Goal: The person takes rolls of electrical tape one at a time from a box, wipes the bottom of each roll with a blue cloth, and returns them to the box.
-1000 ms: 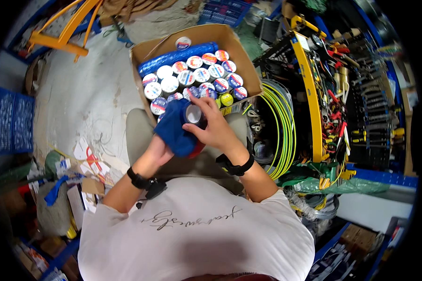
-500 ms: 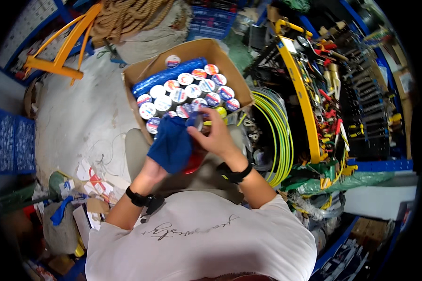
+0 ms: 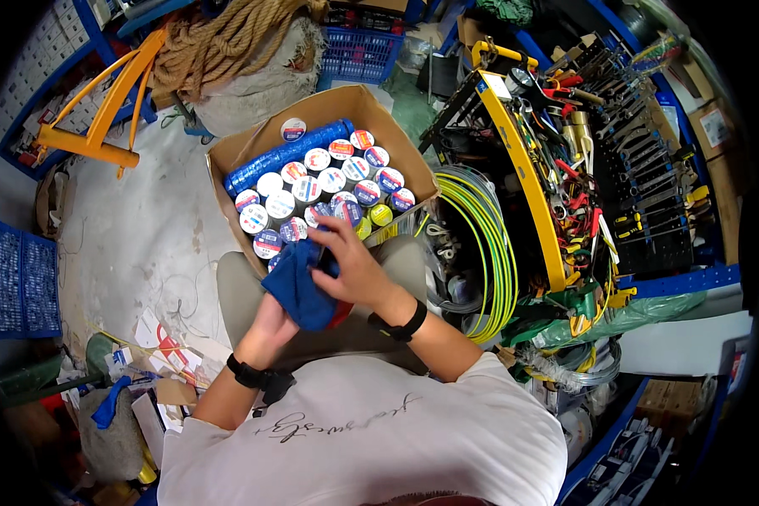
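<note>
My left hand (image 3: 276, 322) is closed around a blue cloth (image 3: 299, 287), which covers most of its fingers. Against the cloth, my right hand (image 3: 358, 274) has its thumb and fingers curved around a dark blue tape roll (image 3: 329, 263), partly hidden by cloth and fingers. Just beyond both hands stands an open cardboard box (image 3: 417, 160) of upright tape rolls (image 3: 306, 188) with round white, red and blue labels. Two yellow-green rolls sit at its near right corner. A long blue wrapped stack (image 3: 288, 156) lies along its far side. Something red shows under the cloth.
Right of the box stands a coil of yellow-green cable (image 3: 489, 253). Beyond it is a yellow-framed tool rack (image 3: 523, 177) full of hand tools. An orange metal frame (image 3: 114, 105) and coiled rope (image 3: 215, 51) are at the far left. Papers and scraps (image 3: 164, 341) litter the left floor.
My right hand has come nearer to me and left, bringing the tape roll from the box's edge down against the cloth. The whole view has shifted slightly.
</note>
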A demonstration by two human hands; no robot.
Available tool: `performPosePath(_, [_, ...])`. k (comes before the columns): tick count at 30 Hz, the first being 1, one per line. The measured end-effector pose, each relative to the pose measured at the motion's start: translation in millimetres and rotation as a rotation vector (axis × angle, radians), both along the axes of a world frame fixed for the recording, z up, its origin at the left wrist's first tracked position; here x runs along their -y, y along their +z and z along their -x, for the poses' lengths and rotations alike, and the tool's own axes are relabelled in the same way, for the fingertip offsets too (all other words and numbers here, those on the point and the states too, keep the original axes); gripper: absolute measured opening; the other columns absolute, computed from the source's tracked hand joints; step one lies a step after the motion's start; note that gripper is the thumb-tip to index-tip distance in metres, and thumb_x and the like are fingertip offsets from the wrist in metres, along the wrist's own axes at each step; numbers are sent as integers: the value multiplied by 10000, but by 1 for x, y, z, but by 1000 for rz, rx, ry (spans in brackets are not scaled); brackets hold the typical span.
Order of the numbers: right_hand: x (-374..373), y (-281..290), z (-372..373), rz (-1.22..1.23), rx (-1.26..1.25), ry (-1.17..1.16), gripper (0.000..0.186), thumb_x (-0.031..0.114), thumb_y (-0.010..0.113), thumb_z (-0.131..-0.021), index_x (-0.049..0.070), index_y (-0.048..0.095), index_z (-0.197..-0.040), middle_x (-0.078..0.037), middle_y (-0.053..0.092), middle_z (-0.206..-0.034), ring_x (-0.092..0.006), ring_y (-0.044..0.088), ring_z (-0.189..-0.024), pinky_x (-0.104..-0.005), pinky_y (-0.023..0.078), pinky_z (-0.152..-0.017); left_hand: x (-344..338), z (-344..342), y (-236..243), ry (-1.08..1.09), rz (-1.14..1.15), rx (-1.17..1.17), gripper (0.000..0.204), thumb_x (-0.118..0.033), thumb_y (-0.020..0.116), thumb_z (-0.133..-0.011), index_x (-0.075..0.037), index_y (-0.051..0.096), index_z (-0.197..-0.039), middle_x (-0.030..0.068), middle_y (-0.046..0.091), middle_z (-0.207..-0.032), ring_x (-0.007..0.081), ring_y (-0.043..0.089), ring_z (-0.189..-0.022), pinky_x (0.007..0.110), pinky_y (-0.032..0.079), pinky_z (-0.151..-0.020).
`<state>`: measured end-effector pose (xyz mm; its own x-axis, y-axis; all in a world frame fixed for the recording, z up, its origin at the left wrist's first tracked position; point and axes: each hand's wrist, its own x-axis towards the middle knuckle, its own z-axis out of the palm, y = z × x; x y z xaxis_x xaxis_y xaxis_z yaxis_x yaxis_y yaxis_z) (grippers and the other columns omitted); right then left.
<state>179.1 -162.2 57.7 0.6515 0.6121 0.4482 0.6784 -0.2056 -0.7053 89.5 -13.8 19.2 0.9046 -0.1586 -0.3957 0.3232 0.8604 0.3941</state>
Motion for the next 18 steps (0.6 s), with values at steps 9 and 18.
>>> performPosePath(9, [0, -1, 15, -52, 43, 93, 568, 73, 743, -682, 68, 467, -1178, -199, 427, -1276, -375, 438, -1171, -419, 368, -983, -2, 1, -5, 19, 11, -40, 391, -324, 380, -971, -76, 452, -1264, 76, 531, -1220, 199, 539, -1096, 349, 449, -946])
performPosePath(18, [-2, -4, 3, -54, 30, -33, 551, 80, 742, -709, 30, 431, -1162, -223, 445, -1253, -385, 458, -1154, -418, 388, -959, -8, 6, -8, -35, 112, -2, 409, -324, 378, -974, -81, 431, -1299, 81, 519, -1252, 197, 550, -1090, 352, 441, -958])
